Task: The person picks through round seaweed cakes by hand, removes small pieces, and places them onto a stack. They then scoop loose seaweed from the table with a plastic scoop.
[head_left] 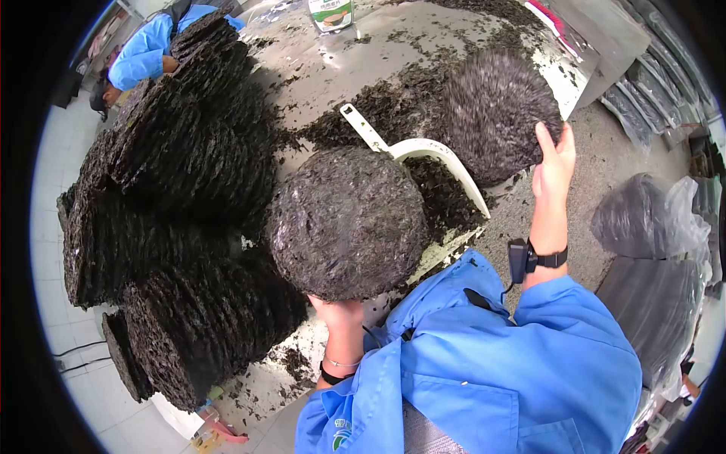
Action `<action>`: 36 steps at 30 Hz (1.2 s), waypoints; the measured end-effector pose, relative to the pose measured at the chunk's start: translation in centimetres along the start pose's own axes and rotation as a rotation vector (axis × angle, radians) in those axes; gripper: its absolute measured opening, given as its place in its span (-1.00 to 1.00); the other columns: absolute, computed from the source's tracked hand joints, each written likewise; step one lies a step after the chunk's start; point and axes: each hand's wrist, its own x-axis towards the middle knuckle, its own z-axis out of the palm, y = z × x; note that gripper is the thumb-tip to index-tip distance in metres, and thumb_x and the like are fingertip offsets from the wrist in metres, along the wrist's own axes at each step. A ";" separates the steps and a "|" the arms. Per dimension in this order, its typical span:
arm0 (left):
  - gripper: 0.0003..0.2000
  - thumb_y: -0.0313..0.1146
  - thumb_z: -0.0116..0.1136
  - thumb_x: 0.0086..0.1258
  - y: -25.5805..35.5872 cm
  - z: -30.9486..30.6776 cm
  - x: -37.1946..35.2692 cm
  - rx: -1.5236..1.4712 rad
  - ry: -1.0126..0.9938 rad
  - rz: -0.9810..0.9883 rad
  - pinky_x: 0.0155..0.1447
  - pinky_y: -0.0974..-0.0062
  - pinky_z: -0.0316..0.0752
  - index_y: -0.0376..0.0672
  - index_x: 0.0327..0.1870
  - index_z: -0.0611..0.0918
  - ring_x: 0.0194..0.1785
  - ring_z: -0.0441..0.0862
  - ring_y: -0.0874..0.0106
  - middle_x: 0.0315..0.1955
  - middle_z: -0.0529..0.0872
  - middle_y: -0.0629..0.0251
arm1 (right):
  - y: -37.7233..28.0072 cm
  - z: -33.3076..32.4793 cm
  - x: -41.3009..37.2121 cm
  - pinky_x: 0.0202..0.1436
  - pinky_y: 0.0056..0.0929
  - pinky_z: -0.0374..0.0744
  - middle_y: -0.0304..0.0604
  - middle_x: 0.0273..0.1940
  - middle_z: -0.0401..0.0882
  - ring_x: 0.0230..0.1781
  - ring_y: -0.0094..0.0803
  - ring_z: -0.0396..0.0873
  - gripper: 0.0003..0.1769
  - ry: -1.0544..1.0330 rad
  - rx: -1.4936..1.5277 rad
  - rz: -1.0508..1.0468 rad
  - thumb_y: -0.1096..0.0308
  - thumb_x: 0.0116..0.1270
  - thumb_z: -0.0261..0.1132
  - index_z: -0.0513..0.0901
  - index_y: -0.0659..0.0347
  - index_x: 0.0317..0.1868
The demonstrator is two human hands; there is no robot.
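Note:
My left hand (336, 312) grips the near edge of a round, dark cake of what looks like dried seaweed (346, 223), its broad face turned up toward me. Most of those fingers are hidden beneath the cake. A second round seaweed cake (495, 113), slightly blurred, is held at its right edge by my right hand (556, 163), thumb on the upper face. Between the two cakes lies a white dustpan (454, 160) filled with dark flakes (446, 195); the left cake covers part of it.
Tall stacks of seaweed cakes (197, 151) crowd the left side of the table (310, 76). Loose flakes (378, 110) are strewn across it. A jar (330, 13) stands at the back. A co-worker in blue (144, 53) bends behind the stacks. Plastic-wrapped bundles (650, 219) lie on the right.

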 end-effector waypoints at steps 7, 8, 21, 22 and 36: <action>-0.53 -0.06 -0.12 0.57 -0.9 0.0 -0.1 0.069 -0.092 0.056 0.35 0.16 0.44 -0.14 0.36 0.40 0.26 0.53 0.21 0.24 0.55 0.22 | -5.4 6.6 -9.1 0.16 -0.09 0.51 0.00 0.10 0.64 0.06 -0.06 0.59 -0.84 -1.163 -0.296 -0.722 0.40 0.14 0.31 0.58 0.13 -0.23; -0.51 -0.06 -0.11 0.56 -0.8 0.6 0.1 0.115 -0.115 0.094 0.34 0.18 0.46 -0.17 0.36 0.40 0.26 0.54 0.23 0.23 0.56 0.19 | -5.1 7.1 -11.8 0.19 -0.11 0.49 -0.13 0.12 0.64 0.12 -0.07 0.56 -0.78 -1.219 -0.469 -0.825 0.33 0.05 0.37 0.63 0.08 -0.24; -0.52 -0.10 -0.11 0.53 -0.8 -0.9 0.2 -0.097 -0.203 -0.045 0.36 0.17 0.45 -0.13 0.37 0.41 0.29 0.53 0.25 0.25 0.55 0.26 | -1.8 3.4 -8.5 0.21 -0.40 0.46 -0.12 0.10 0.57 0.13 -0.40 0.50 -0.61 -0.536 -0.302 0.117 0.39 0.34 0.35 0.52 0.23 0.15; -0.52 -0.11 -0.11 0.53 -0.9 -1.1 0.2 -0.096 -0.227 -0.033 0.36 0.16 0.45 -0.14 0.37 0.41 0.29 0.53 0.24 0.26 0.55 0.25 | -1.6 3.7 -8.8 0.21 -0.43 0.45 -0.12 0.13 0.55 0.14 -0.43 0.48 -0.56 -0.544 -0.210 0.213 0.35 0.37 0.35 0.49 0.23 0.20; -0.30 0.28 -0.17 0.48 2.1 2.0 -0.7 -0.657 -0.537 -0.164 0.44 0.12 0.33 -0.06 0.45 0.33 0.38 0.41 0.18 0.36 0.45 0.23 | -1.3 6.6 -12.1 0.49 -0.32 0.19 0.04 0.39 0.28 0.44 -0.25 0.23 0.01 -0.636 -0.069 0.674 0.29 0.11 0.50 0.15 0.41 0.49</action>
